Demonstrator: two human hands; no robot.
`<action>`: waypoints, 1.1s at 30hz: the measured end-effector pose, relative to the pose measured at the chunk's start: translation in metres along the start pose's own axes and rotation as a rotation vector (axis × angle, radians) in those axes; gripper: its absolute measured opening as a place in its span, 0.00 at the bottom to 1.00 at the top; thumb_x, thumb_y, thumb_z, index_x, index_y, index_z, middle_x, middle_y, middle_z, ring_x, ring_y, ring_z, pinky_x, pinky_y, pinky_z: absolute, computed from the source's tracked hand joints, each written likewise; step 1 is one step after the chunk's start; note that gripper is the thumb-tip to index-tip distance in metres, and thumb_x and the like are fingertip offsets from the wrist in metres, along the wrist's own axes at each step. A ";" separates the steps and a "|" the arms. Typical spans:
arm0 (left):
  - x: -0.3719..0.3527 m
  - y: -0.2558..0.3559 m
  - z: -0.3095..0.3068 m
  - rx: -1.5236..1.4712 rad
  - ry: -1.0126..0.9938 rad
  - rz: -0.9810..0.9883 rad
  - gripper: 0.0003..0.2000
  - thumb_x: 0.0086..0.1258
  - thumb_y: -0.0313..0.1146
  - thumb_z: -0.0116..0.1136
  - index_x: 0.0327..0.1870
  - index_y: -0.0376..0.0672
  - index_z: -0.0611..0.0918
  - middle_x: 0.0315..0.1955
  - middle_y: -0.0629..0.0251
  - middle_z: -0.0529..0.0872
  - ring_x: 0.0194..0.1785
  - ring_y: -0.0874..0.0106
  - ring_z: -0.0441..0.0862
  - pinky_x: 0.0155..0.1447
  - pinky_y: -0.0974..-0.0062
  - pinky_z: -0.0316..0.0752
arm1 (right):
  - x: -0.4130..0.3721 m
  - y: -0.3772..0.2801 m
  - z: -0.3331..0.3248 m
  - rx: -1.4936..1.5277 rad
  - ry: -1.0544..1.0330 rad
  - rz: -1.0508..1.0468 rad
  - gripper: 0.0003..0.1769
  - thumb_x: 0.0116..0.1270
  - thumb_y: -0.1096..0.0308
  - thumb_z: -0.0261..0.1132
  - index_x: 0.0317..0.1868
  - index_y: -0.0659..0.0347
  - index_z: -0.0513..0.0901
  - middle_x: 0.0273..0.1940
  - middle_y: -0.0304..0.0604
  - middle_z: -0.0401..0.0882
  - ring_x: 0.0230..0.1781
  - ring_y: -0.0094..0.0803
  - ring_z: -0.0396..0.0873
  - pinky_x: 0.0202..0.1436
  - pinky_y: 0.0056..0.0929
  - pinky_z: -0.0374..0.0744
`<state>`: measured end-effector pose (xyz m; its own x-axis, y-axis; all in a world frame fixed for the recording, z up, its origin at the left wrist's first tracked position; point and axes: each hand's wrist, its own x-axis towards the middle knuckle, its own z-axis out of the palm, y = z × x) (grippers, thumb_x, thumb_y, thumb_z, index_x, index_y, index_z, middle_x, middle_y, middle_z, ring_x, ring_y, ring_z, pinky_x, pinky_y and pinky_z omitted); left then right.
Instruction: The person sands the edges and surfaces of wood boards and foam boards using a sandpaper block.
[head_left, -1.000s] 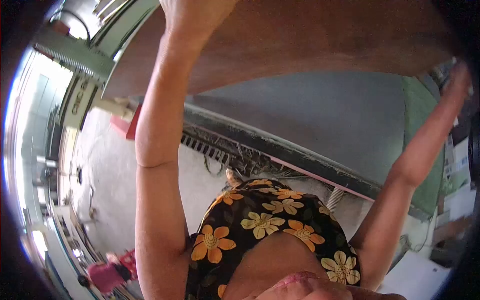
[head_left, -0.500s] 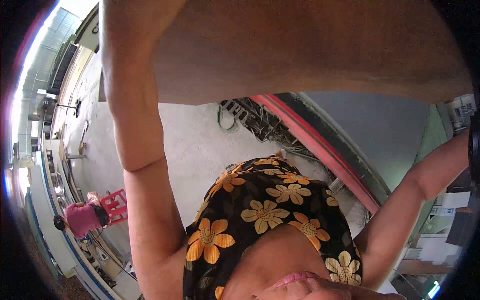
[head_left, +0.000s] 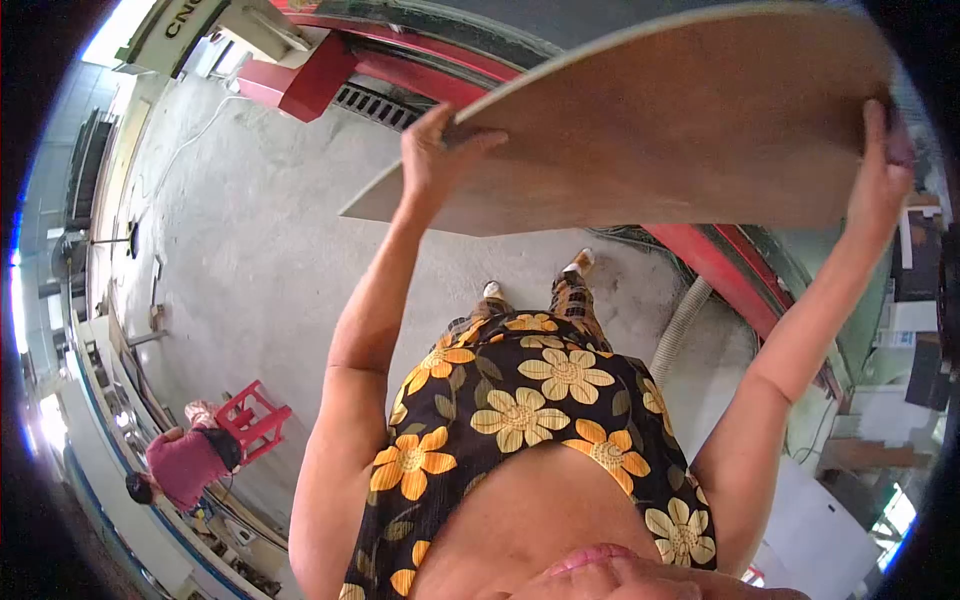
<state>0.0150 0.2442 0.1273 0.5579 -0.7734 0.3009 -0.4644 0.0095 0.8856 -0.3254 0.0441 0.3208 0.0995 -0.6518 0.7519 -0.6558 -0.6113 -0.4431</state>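
Observation:
A large, thin brown board (head_left: 660, 130) is raised in front of my body, its pale edge curving across the top of the head view. My left hand (head_left: 435, 160) grips its left part, thumb lying on the brown face and fingers round the edge. On the far right my right hand (head_left: 885, 165) holds the opposite end, thumb pointing up along the face; its other fingers are partly hidden. The board is tilted, with a pointed corner reaching left past my left wrist.
A red and dark green machine frame (head_left: 700, 260) runs behind the board, with a ribbed hose (head_left: 682, 325) beside it. At lower left a person (head_left: 185, 465) is next to a red stool (head_left: 255, 420). White panels (head_left: 815, 510) lie at lower right.
The board has moved away from my head and shows more of its outline. Both my hands have come into view on it. My feet and more floor are now visible.

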 end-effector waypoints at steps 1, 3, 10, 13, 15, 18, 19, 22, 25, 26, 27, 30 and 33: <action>-0.011 -0.021 0.008 -0.011 -0.032 -0.049 0.16 0.45 0.36 0.76 0.25 0.38 0.80 0.19 0.70 0.78 0.25 0.84 0.69 0.30 0.78 0.68 | -0.019 -0.006 0.004 0.078 0.002 -0.061 0.30 0.62 0.51 0.65 0.57 0.66 0.76 0.51 0.47 0.79 0.52 0.29 0.74 0.61 0.29 0.66; -0.030 -0.055 0.023 0.018 -0.102 -0.099 0.15 0.45 0.36 0.76 0.24 0.38 0.79 0.18 0.68 0.78 0.24 0.83 0.68 0.28 0.78 0.67 | -0.051 -0.010 0.005 0.073 -0.062 -0.049 0.26 0.64 0.56 0.66 0.54 0.68 0.77 0.48 0.44 0.79 0.50 0.28 0.74 0.59 0.27 0.67; -0.090 -0.130 0.085 0.143 -0.227 -0.111 0.18 0.43 0.43 0.75 0.24 0.40 0.81 0.17 0.59 0.78 0.24 0.66 0.73 0.37 0.70 0.68 | -0.137 -0.008 0.006 0.200 -0.232 0.078 0.12 0.64 0.67 0.65 0.44 0.63 0.78 0.39 0.39 0.77 0.42 0.28 0.74 0.50 0.25 0.70; -0.100 -0.145 0.105 0.161 -0.320 -0.135 0.19 0.45 0.48 0.73 0.26 0.42 0.82 0.19 0.59 0.80 0.27 0.59 0.75 0.46 0.65 0.66 | -0.154 -0.013 0.008 0.111 -0.298 0.052 0.11 0.60 0.67 0.67 0.42 0.59 0.79 0.35 0.39 0.74 0.38 0.34 0.73 0.46 0.29 0.69; -0.110 -0.156 0.119 0.187 -0.337 -0.132 0.18 0.46 0.49 0.72 0.26 0.43 0.82 0.19 0.60 0.80 0.27 0.59 0.74 0.46 0.65 0.66 | -0.165 -0.009 0.014 0.077 -0.327 -0.005 0.12 0.59 0.67 0.68 0.41 0.58 0.79 0.35 0.39 0.74 0.38 0.36 0.73 0.47 0.31 0.69; -0.124 -0.179 0.136 0.291 -0.348 -0.067 0.18 0.48 0.49 0.70 0.28 0.43 0.83 0.17 0.62 0.79 0.26 0.59 0.75 0.49 0.64 0.66 | -0.179 -0.008 0.023 0.038 -0.380 -0.056 0.13 0.54 0.69 0.70 0.41 0.54 0.79 0.34 0.37 0.75 0.38 0.36 0.73 0.46 0.35 0.66; -0.126 -0.182 0.139 0.310 -0.355 -0.066 0.18 0.49 0.49 0.69 0.29 0.44 0.83 0.17 0.63 0.80 0.27 0.60 0.76 0.51 0.63 0.66 | -0.183 -0.006 0.027 0.031 -0.392 -0.086 0.14 0.52 0.70 0.70 0.41 0.53 0.80 0.34 0.37 0.75 0.38 0.36 0.73 0.46 0.35 0.66; -0.140 -0.190 0.145 0.353 -0.363 -0.081 0.17 0.52 0.49 0.68 0.31 0.44 0.83 0.18 0.63 0.81 0.28 0.61 0.79 0.57 0.59 0.65 | -0.200 0.005 0.041 0.050 -0.435 -0.152 0.17 0.47 0.73 0.70 0.40 0.50 0.80 0.33 0.35 0.75 0.38 0.35 0.73 0.44 0.36 0.64; -0.155 -0.217 0.151 0.385 -0.343 -0.089 0.17 0.55 0.49 0.66 0.34 0.44 0.84 0.19 0.61 0.82 0.30 0.62 0.81 0.61 0.56 0.63 | -0.223 0.013 0.053 0.058 -0.521 -0.162 0.16 0.48 0.74 0.71 0.38 0.53 0.80 0.33 0.35 0.75 0.38 0.36 0.73 0.46 0.35 0.65; -0.159 -0.225 0.151 0.404 -0.333 -0.081 0.18 0.55 0.50 0.66 0.34 0.44 0.84 0.19 0.60 0.82 0.30 0.62 0.81 0.61 0.56 0.63 | -0.225 0.008 0.056 0.096 -0.495 -0.151 0.16 0.48 0.72 0.71 0.38 0.52 0.79 0.33 0.34 0.75 0.37 0.36 0.73 0.44 0.35 0.65; -0.161 -0.225 0.148 0.427 -0.324 -0.077 0.18 0.55 0.50 0.66 0.35 0.44 0.84 0.20 0.60 0.82 0.30 0.61 0.81 0.62 0.56 0.63 | -0.227 0.007 0.061 0.095 -0.477 -0.163 0.17 0.46 0.74 0.70 0.39 0.51 0.79 0.32 0.33 0.74 0.37 0.35 0.73 0.43 0.36 0.65; -0.153 -0.232 0.144 0.488 -0.405 -0.143 0.20 0.57 0.49 0.64 0.43 0.44 0.82 0.22 0.57 0.83 0.33 0.59 0.81 0.62 0.55 0.63 | -0.232 0.003 0.074 0.089 -0.447 -0.176 0.23 0.40 0.75 0.69 0.41 0.47 0.79 0.32 0.30 0.72 0.37 0.34 0.73 0.41 0.37 0.63; -0.144 -0.220 0.135 0.478 -0.403 -0.304 0.23 0.57 0.45 0.65 0.51 0.43 0.78 0.31 0.51 0.84 0.40 0.56 0.81 0.58 0.57 0.66 | -0.231 -0.018 0.087 0.047 -0.483 -0.154 0.25 0.39 0.74 0.71 0.42 0.46 0.79 0.32 0.30 0.72 0.38 0.34 0.73 0.40 0.37 0.64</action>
<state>-0.0565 0.2679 -0.1591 0.4552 -0.8735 -0.1727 -0.6313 -0.4534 0.6292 -0.2717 0.1663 0.1130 0.5345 -0.6788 0.5034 -0.5729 -0.7290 -0.3747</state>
